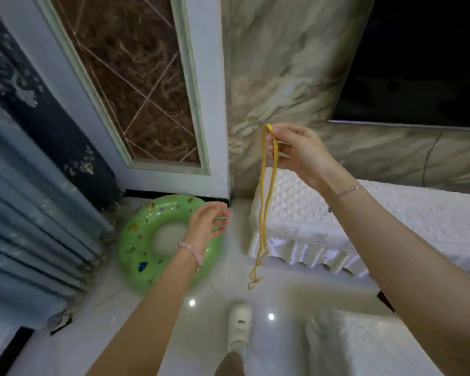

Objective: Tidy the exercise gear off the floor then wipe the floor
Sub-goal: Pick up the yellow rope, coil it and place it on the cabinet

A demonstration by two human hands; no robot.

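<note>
My right hand is raised in front of the marble wall and pinches the top of a long yellow resistance band. The band hangs straight down, its lower loop just above the glossy floor. My left hand is lower, over the green inflatable ring, with its fingers closed on a thin green band. Only a short piece of that green band shows beyond the fingers. The ring lies flat on the floor in the corner.
Blue curtains hang on the left. A low cabinet with a white quilted cover runs along the right wall under a dark screen. Another white-covered piece stands at the lower right. My white shoe stands on the floor.
</note>
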